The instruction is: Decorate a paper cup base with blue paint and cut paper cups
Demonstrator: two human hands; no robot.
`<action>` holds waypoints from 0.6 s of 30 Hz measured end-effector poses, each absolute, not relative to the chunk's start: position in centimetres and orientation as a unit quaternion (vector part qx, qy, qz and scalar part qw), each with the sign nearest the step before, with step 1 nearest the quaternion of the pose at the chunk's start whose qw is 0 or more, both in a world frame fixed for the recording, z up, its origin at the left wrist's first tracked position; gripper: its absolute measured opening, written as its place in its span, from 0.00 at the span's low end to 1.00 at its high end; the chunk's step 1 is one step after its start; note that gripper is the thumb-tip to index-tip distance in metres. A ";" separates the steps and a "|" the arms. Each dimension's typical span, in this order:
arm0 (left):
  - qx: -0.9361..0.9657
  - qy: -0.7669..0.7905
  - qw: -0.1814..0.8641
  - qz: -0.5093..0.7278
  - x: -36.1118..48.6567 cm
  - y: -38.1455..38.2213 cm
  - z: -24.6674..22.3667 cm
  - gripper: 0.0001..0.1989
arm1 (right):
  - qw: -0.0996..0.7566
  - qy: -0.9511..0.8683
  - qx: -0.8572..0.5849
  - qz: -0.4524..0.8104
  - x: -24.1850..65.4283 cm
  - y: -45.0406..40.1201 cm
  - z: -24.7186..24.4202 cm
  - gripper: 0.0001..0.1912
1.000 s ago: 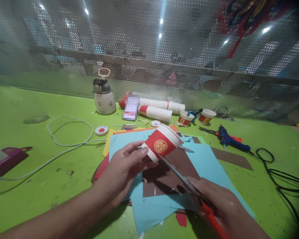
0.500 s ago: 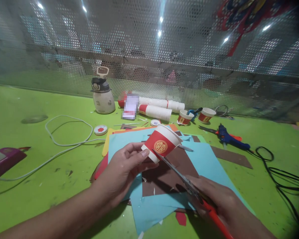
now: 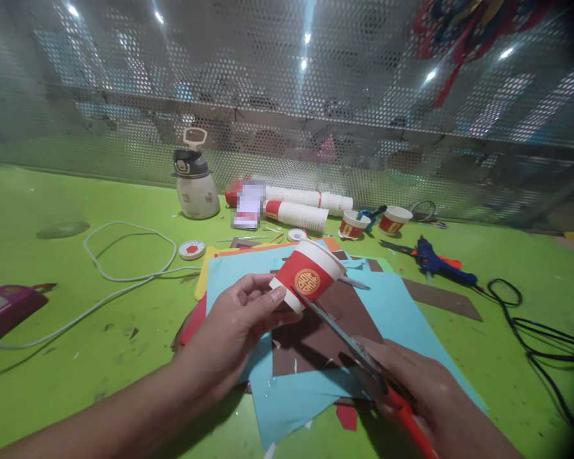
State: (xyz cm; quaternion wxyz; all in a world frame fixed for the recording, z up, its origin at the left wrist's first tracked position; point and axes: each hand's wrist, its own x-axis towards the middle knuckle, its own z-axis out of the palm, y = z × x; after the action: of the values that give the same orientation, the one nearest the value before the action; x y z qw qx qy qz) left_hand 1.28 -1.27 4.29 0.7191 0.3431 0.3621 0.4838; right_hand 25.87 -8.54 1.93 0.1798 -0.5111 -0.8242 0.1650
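Observation:
A red and white paper cup with a gold emblem is tilted on its side above the paper sheets. My left hand grips it near its base, thumb on the front. My right hand is wrapped round the red handles of metal scissors. One scissor blade crosses the cup's lower side beside the emblem; the other blade's tip shows past the cup on the right. Under the cup lie a brown sheet and light blue sheets.
Behind the papers lie stacked cups and a phone; a bottle stands to their left. At the right are a blue glue gun and its black cord. A white cable loops at the left.
The whole view has shifted very slightly. Both hands, the cup and the scissors keep nearly the same places relative to each other.

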 end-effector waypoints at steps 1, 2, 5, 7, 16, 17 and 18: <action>0.340 0.363 0.720 0.485 1.3 -1.3 4.3 0.13 | 0.183 -0.828 -0.508 0.153 25.9 -8.5 1.9 0.19; 0.338 0.364 0.720 0.485 1.3 -1.2 4.3 0.13 | 0.185 -0.830 -0.505 0.144 25.9 -8.5 1.8 0.20; 0.332 0.365 0.723 0.484 1.3 -1.2 4.3 0.13 | 0.188 -0.836 -0.498 0.133 25.8 -8.5 1.7 0.20; 0.333 0.365 0.721 0.486 1.3 -1.2 4.2 0.12 | 0.187 -0.836 -0.498 0.134 25.8 -8.6 1.7 0.20; 0.366 0.375 0.690 0.499 1.2 -1.1 4.1 0.14 | 0.160 -0.813 -0.515 0.220 25.7 -8.2 2.5 0.20; 0.366 0.374 0.690 0.500 1.2 -1.1 4.1 0.15 | 0.162 -0.812 -0.517 0.219 25.6 -8.2 2.6 0.20; 0.364 0.373 0.693 0.498 1.1 -1.1 4.1 0.15 | 0.165 -0.809 -0.521 0.217 25.6 -8.2 2.7 0.20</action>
State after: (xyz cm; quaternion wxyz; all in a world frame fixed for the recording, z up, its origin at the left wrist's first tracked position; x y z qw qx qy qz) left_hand 1.14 -1.13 4.09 0.6930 0.3643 0.3727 0.4982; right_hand 25.57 -8.18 2.69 0.1650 -0.5206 -0.8092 0.2166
